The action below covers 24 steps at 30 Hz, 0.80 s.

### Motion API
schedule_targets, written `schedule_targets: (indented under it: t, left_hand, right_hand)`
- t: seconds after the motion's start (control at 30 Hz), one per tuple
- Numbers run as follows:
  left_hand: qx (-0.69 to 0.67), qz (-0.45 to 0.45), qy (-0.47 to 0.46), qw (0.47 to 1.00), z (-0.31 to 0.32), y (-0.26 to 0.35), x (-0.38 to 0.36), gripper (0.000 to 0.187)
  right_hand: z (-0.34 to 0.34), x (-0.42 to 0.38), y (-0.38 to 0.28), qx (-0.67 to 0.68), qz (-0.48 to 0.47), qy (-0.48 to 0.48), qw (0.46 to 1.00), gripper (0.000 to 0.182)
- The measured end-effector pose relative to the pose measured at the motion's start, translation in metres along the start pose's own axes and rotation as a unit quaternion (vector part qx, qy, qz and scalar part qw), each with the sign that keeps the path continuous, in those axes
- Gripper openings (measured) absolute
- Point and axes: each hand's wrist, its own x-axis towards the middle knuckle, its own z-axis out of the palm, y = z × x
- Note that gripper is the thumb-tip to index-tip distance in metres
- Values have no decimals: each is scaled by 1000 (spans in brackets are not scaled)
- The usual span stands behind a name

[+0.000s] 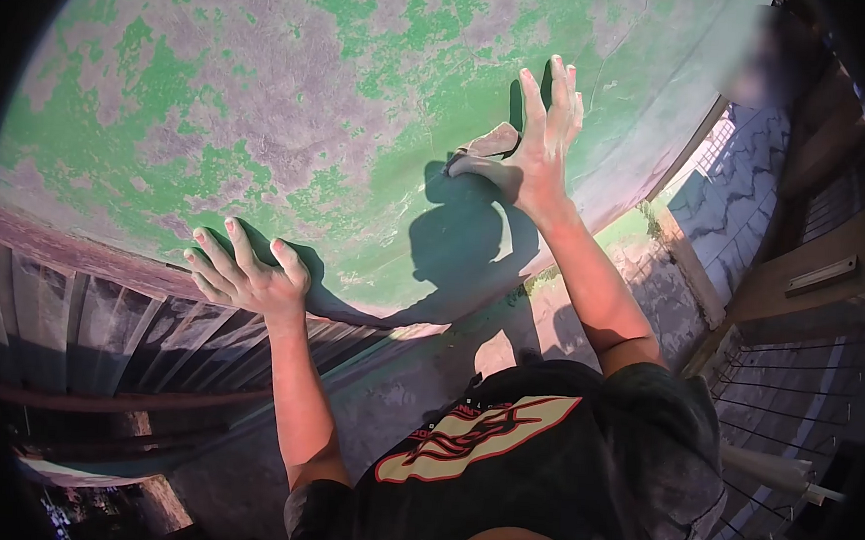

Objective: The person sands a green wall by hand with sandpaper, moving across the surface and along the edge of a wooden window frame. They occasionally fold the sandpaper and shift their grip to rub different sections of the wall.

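Note:
A wall [266,95] with green paint, worn away in grey-purple patches, fills the upper part of the view. My left hand [251,275] lies against its lower left edge, fingers spread and nothing held. Higher up and to the right, my right hand [541,163] is on the wall, a small folded piece of sandpaper [493,142] between its thumb and fingers. Part of the sandpaper is hidden under the hand. Pale dust covers the fingers of both hands. The shadow of my head and arm falls on the green paint between them.
Corrugated metal sheets [87,325] run below the wall at left. At right are a tiled surface [740,179], a wooden board [814,270] and thin metal bars [788,396]. A blurred patch covers something at the upper right. Concrete ground [377,404] shows below.

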Motion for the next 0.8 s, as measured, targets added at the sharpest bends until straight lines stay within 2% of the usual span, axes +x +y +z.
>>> schedule_targets:
  t: [0.2,0.23,0.37,0.5,0.63,0.7,0.8]
  left_hand:
    - [10,-2,-4,1000,-2,2,-2,60]
    - [4,-3,-3,1000,-3,3,-1,59]
    - [-18,13,5,1000,-5,-2,-1,58]
    - [-12,6,15,1000,-2,1,-2,58]
    - [-16,1,15,1000,-2,3,-2,55]
    - [-14,4,5,1000,-7,0,-8,55]
    - [-19,16,7,1000,-3,-5,-5,55]
  right_hand:
    - [9,2,-33,60,46,-66,995,140]
    - [10,-3,-36,76,60,-54,994,127]
    - [1,-7,-23,62,44,-88,993,130]
    - [-12,-5,8,30,80,-65,994,133]
    - [5,-2,-17,74,58,-57,994,134]
    - [26,-6,-55,102,0,-41,994,126]
    - [29,-9,-57,106,32,-78,991,126]
